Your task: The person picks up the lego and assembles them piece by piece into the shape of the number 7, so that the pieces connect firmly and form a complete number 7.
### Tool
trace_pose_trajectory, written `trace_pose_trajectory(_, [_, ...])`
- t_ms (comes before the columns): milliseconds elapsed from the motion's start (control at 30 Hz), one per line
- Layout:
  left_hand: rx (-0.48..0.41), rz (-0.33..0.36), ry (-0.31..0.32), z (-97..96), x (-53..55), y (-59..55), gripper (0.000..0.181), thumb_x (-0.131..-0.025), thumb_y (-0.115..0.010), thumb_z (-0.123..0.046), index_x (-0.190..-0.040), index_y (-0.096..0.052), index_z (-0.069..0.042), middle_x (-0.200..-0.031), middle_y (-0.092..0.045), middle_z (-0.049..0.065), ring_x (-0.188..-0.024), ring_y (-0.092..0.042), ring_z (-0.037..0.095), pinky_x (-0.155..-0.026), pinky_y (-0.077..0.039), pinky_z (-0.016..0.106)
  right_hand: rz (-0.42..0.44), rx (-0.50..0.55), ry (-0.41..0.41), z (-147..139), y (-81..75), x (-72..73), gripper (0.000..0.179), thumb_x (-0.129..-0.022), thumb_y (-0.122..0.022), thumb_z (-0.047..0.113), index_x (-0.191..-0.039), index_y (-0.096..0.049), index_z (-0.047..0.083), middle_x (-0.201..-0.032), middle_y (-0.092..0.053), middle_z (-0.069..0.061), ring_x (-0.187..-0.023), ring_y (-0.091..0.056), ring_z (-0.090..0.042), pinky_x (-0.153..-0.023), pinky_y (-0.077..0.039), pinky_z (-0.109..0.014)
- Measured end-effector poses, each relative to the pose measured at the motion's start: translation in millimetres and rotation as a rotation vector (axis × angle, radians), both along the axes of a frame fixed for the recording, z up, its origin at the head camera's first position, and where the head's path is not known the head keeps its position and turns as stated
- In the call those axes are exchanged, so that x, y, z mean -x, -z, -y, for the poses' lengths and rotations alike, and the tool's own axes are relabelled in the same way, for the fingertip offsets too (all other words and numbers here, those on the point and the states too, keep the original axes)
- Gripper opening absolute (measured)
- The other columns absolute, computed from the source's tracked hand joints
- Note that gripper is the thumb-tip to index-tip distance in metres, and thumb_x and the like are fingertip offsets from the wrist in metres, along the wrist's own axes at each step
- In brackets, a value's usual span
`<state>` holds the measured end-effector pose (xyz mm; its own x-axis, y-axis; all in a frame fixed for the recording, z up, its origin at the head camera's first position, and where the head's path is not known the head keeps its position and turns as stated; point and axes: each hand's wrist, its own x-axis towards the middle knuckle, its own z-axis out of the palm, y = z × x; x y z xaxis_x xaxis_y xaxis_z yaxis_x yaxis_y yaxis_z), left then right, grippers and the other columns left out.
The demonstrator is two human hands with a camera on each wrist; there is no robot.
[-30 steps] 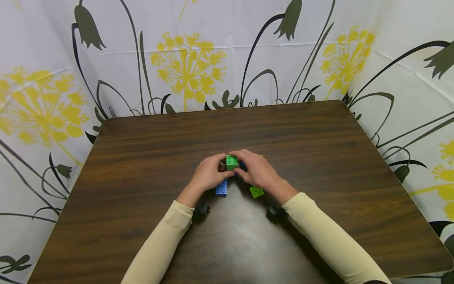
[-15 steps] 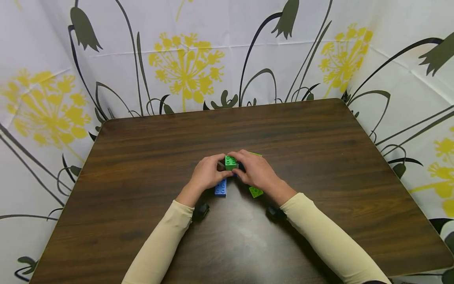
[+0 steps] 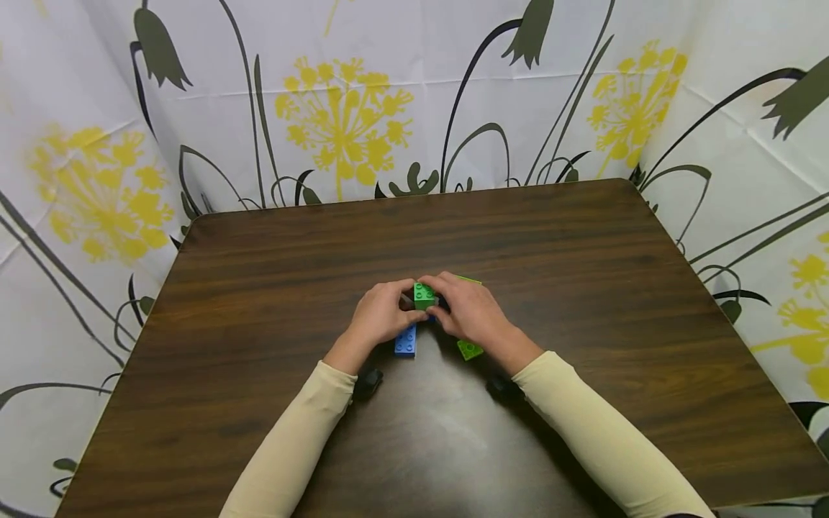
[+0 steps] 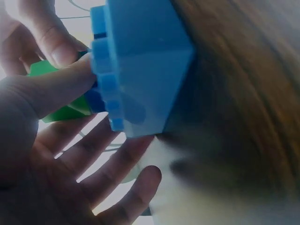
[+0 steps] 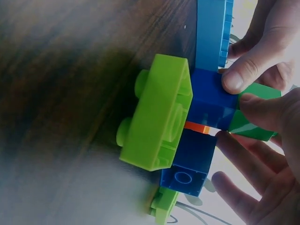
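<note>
while both hands meet near the middle of the dark brown wood-grain table [image 3: 550,252], the right hand [image 3: 473,309] holds a small green plastic brick [image 3: 424,296] with four studs on top, in a narrow pinch of thumb and fingers. the left hand [image 3: 378,313] pinches narrowly too, its thumb on the side of a dark blue plastic brick [image 5: 211,98] directly beneath the green one. these two bricks touch; i cannot tell whether they are pressed fully together. a longer light blue plastic brick [image 3: 405,342] with studs lies just beside the left hand, which covers its far end. near the right wrist lies a lime-green plastic brick [image 3: 469,350], its hollow underside showing in the right wrist view. another lime-green brick [image 3: 469,279] shows only as a strip behind the right hand. the right wrist view also shows a second dark blue brick [image 5: 192,154] and a thin orange piece [image 5: 199,128], both partly hidden by the nearer lime-green brick. beyond the table hangs a white cloth [image 3: 401,29] printed with yellow and grey-green flowers.
</note>
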<state>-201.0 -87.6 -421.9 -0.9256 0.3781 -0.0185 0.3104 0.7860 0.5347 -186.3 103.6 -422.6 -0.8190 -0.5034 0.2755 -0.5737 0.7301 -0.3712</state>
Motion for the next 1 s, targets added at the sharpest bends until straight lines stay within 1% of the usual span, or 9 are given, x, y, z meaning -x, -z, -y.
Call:
trace_pose_trajectory(100, [-0.023, 0.008, 0.028, 0.3, 1.7, 0.7, 0.033, -0.082, -0.081, -0.033, -0.109, -0.066, -0.019, -0.096, -0.071, 0.001, -0.089, -0.068, 0.019, -0.077, -0.055, 0.041, -0.024, -0.010, -0.002, -2, -0.3, 0.5, 0.050, -0.089, -0.074, 0.021, -0.135, -0.057, 0.016, -0.114, -0.063, -0.001, -0.083, -0.064, -0.021, -0.073, -0.055, -0.039])
trace_pose_trajectory(233, [-0.072, 0.049, 0.037, 3.2, 2.0, -4.0, 0.045, -0.082, -0.081, -0.033, -0.121, -0.064, -0.019, -0.103, -0.070, 0.004, -0.095, -0.066, 0.021, -0.082, -0.053, 0.044, -0.074, -0.038, -0.017, -2, -0.4, 2.6, 0.052, -0.088, -0.076, 0.024, -0.137, -0.058, 0.017, -0.110, -0.065, -0.001, -0.083, -0.062, -0.020, -0.078, -0.053, -0.041])
trace_pose_trajectory(333, [-0.116, 0.057, 0.031, 4.1, 1.9, -7.3, 0.049, -0.083, -0.080, -0.030, -0.127, -0.062, -0.017, -0.105, -0.070, 0.006, -0.098, -0.066, 0.023, -0.084, -0.053, 0.046, -0.085, -0.063, -0.025, -4, -2.7, 3.7, 0.055, -0.088, -0.076, 0.026, -0.139, -0.057, 0.020, -0.109, -0.066, 0.000, -0.088, -0.062, -0.019, -0.083, -0.051, -0.043])
trace_pose_trajectory(467, [-0.129, 0.065, 0.005, 3.0, 0.6, -7.0, 0.044, -0.084, -0.080, -0.028, -0.123, -0.064, -0.015, -0.102, -0.071, 0.006, -0.096, -0.067, 0.022, -0.085, -0.053, 0.046, -0.029, -0.117, -0.019, -8, -7.1, 3.6, 0.062, -0.087, -0.076, 0.030, -0.143, -0.052, 0.021, -0.116, -0.064, -0.002, -0.096, -0.062, -0.021, -0.088, -0.050, -0.044])
trace_pose_trajectory(567, [-0.108, 0.069, -0.019, 2.2, -0.8, -6.3, 0.044, -0.084, -0.080, -0.030, -0.123, -0.065, -0.016, -0.101, -0.072, 0.006, -0.095, -0.068, 0.021, -0.084, -0.053, 0.046, 0.016, -0.188, 0.032, -11, -8.3, 3.7, 0.066, -0.087, -0.075, 0.035, -0.145, -0.049, 0.019, -0.120, -0.060, -0.005, -0.105, -0.059, -0.024, -0.091, -0.048, -0.046])
trace_pose_trajectory(700, [-0.086, 0.065, -0.040, 0.6, -1.0, -6.2, 0.044, -0.084, -0.080, -0.032, -0.123, -0.065, -0.018, -0.101, -0.072, 0.005, -0.094, -0.068, 0.021, -0.084, -0.053, 0.046, 0.053, -0.274, 0.128, -15, -6.9, 5.2, 0.058, -0.089, -0.072, 0.039, -0.140, -0.056, 0.015, -0.116, -0.057, -0.007, -0.104, -0.055, -0.026, -0.087, -0.049, -0.043])
trace_pose_trajectory(767, [-0.081, 0.069, -0.045, 0.1, -0.7, -6.6, 0.044, -0.084, -0.080, -0.032, -0.123, -0.064, -0.018, -0.101, -0.072, 0.005, -0.094, -0.068, 0.021, -0.085, -0.052, 0.046, 0.070, -0.302, 0.157, -17, -5.1, 6.0, 0.052, -0.090, -0.070, 0.040, -0.135, -0.060, 0.016, -0.113, -0.057, -0.008, -0.102, -0.054, -0.026, -0.084, -0.049, -0.042])
trace_pose_trajectory(867, [-0.076, 0.080, -0.043, -0.2, -0.5, -7.0, 0.045, -0.084, -0.079, -0.032, -0.124, -0.063, -0.018, -0.101, -0.072, 0.005, -0.094, -0.068, 0.021, -0.085, -0.052, 0.045, 0.083, -0.321, 0.169, -19, -1.9, 6.9, 0.049, -0.090, -0.071, 0.038, -0.132, -0.062, 0.016, -0.115, -0.059, -0.008, -0.104, -0.055, -0.026, -0.085, -0.050, -0.042])
trace_pose_trajectory(1000, [-0.091, 0.094, -0.029, 0.2, -0.1, -7.1, 0.045, -0.084, -0.080, -0.029, -0.124, -0.063, -0.017, -0.101, -0.072, 0.006, -0.094, -0.068, 0.021, -0.084, -0.053, 0.045, 0.084, -0.298, 0.162, -20, 1.4, 7.3, 0.047, -0.089, -0.073, 0.034, -0.131, -0.062, 0.015, -0.120, -0.063, -0.007, -0.108, -0.058, -0.027, -0.087, -0.050, -0.045])
